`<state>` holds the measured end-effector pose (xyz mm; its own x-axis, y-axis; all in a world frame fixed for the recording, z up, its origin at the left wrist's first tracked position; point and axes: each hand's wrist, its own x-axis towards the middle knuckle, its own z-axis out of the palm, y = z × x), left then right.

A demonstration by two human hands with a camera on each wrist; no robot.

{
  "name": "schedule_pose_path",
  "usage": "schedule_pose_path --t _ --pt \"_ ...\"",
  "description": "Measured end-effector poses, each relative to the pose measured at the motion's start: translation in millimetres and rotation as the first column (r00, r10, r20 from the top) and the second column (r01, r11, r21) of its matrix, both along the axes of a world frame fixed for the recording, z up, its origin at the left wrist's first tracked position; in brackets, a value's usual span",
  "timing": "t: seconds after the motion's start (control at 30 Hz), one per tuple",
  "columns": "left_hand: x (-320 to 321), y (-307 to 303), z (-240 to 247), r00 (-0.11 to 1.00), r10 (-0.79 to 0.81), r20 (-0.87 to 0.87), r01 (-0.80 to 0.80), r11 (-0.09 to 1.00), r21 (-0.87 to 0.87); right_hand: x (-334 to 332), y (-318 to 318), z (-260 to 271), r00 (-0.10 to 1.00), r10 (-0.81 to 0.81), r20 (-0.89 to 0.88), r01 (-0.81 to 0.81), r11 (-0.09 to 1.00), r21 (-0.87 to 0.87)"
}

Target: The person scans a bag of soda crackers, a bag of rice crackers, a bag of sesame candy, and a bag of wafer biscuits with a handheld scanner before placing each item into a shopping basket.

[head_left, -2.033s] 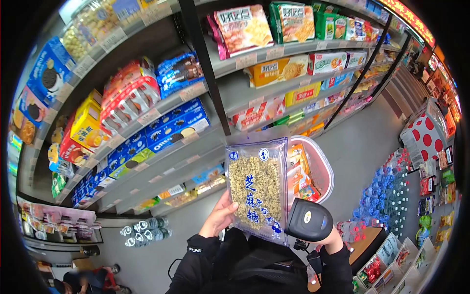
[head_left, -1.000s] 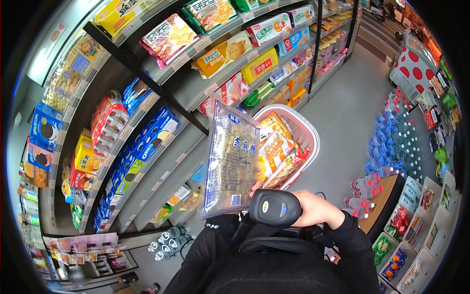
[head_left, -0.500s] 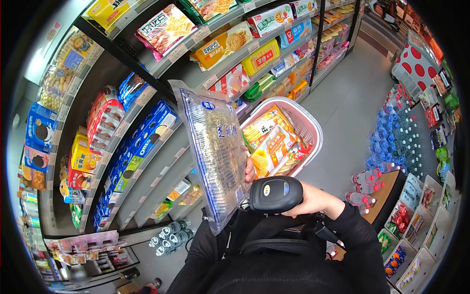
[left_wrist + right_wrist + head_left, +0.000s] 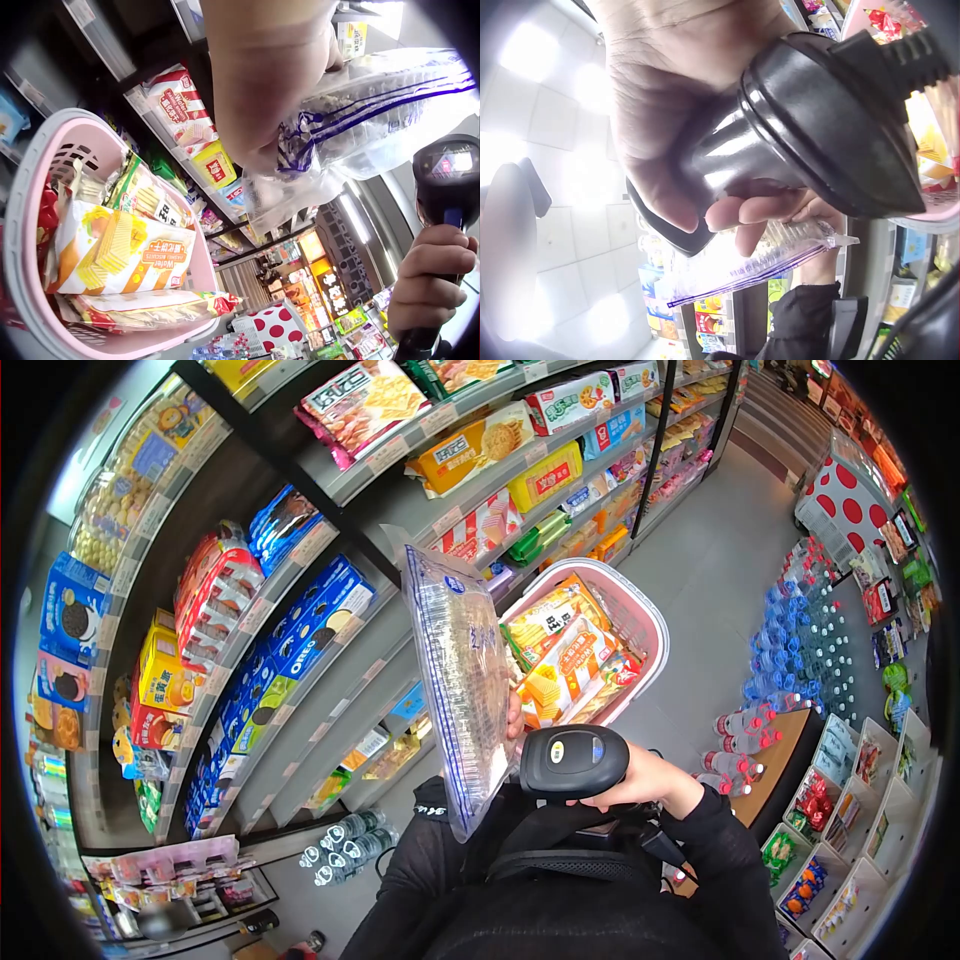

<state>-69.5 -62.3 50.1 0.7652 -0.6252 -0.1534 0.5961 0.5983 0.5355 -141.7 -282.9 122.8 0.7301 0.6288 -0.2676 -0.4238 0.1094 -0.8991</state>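
In the head view my left hand (image 4: 515,716) grips a clear plastic bag of sesame candy (image 4: 462,660) by its side, most of the hand hidden behind the bag. The bag stands steeply tilted, its blue-printed front turned partly away. My right hand (image 4: 655,778) holds a black barcode scanner (image 4: 575,762) close beside the bag's lower end. In the left wrist view the fingers of my right hand (image 4: 435,281) wrap the scanner's handle, with the bag (image 4: 375,120) near its head. The right wrist view shows the scanner (image 4: 817,127) with my thumb and fingers curled round it.
A pink basket (image 4: 655,645) holding wafer biscuits (image 4: 570,665) and other snack packs stands just beyond my hands. Snack shelves (image 4: 330,680) curve along the left. Bottled water (image 4: 800,640) stands on the floor at right, beside snack bins (image 4: 850,840).
The sesame candy bag has turned from facing me to nearly edge-on and shifted left, with my left hand now mostly behind it. The scanner has moved left, and the head view has turned.
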Motion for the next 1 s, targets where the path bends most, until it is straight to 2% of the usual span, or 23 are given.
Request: schedule_pose_path --t 0.1,0.13,0.17,0.2,0.23,0.27,0.3,0.37,0.4,0.43,0.47,0.53,0.57,0.63,0.67,0.7,0.8,0.83,0.87,0.9,0.93,0.97,1.0 --pt "7 13 2 0.999 0.035 0.023 -0.035 0.999 0.018 2 16 2 1.0 -0.009 -0.027 0.009 1.0 0.015" --pt "13 24 -3 0.994 -0.071 0.078 0.075 0.996 -0.046 3 21 0 1.0 -0.002 -0.015 0.002 1.0 0.019" --pt "20 37 -23 0.995 -0.063 0.075 0.066 0.997 -0.049 4 26 -2 1.0 0.006 -0.004 -0.006 1.0 0.022" --pt "27 51 -49 0.969 -0.225 0.103 0.242 0.945 -0.218 5 33 -2 1.0 0.014 -0.007 -0.014 1.0 0.02" --pt "30 61 -64 0.914 -0.372 0.161 0.405 0.835 -0.373 6 39 -3 1.0 0.007 -0.024 -0.006 1.0 0.016" --pt "18 60 -39 0.988 -0.155 0.022 0.155 0.945 -0.287 7 44 -2 0.999 -0.001 -0.041 0.002 1.0 0.011" --pt "14 62 -23 0.989 -0.149 0.021 0.149 0.945 -0.291 9 49 -1 0.999 0.004 -0.043 -0.004 1.0 0.007" --pt "9 68 -3 1.0 0.016 -0.011 -0.016 1.0 -0.01 14 56 1 0.995 0.076 -0.061 -0.078 0.996 -0.036" --pt "7 74 0 0.999 0.027 0.03 -0.025 0.997 -0.077 14 60 0 0.995 0.079 -0.063 -0.082 0.996 -0.039" --pt "8 86 -19 0.999 0.031 0.028 -0.028 0.996 -0.079 12 64 -1 0.987 0.062 0.145 -0.042 0.99 -0.136" --pt "10 102 -54 0.998 0.067 -0.01 -0.067 0.998 0.021 12 68 -2 0.935 0.065 0.349 0.015 0.975 -0.22" --pt "6 123 -66 0.982 0.151 -0.116 -0.127 0.973 0.19 12 75 5 0.935 0.058 0.349 0.015 0.979 -0.201" --pt "2 127 -55 0.98 0.161 -0.119 -0.136 0.972 0.19 13 80 7 0.935 0.044 0.351 0.021 0.983 -0.18" --pt "-5 133 -37 0.967 0.248 0.055 -0.244 0.847 0.471 17 92 1 0.918 0.05 0.394 0.02 0.985 -0.171" --pt "-7 143 -44 0.98 0.186 0.068 -0.196 0.858 0.474 20 99 -1 0.932 0.065 0.357 0.001 0.983 -0.182" --pt "-9 151 -51 0.98 0.19 0.065 -0.198 0.857 0.475 21 106 -4 0.945 0.079 0.317 -0.017 0.981 -0.193" --pt "-16 170 -50 0.956 0.235 -0.174 -0.123 0.863 0.491 26 125 -13 0.94 0.088 0.328 -0.022 0.98 -0.199" --pt "-18 177 -51 0.955 0.238 -0.176 -0.125 0.862 0.492 28 131 -14 0.944 0.077 0.322 -0.017 0.982 -0.187" --pt "-21 185 -52 0.965 0.237 -0.112 -0.149 0.846 0.512 31 138 -15 0.901 0.068 0.428 0.013 0.983 -0.184" --pt "-24 193 -54 0.971 0.235 -0.047 -0.175 0.83 0.53 33 143 -16 0.902 0.072 0.427 0.009 0.983 -0.185" --pt "-27 202 -55 0.97 0.24 -0.049 -0.178 0.829 0.531 36 146 -16 0.969 0.092 0.231 -0.053 0.984 -0.168" --pt "-29 212 -56 0.961 0.23 -0.152 -0.151 0.901 0.407 38 151 -16 0.993 0.117 0.027 -0.112 0.984 -0.139" --pt "-31 221 -56 0.946 0.205 -0.251 -0.134 0.953 0.271 41 158 -21 0.996 0.084 0.032 -0.082 0.995 -0.057"
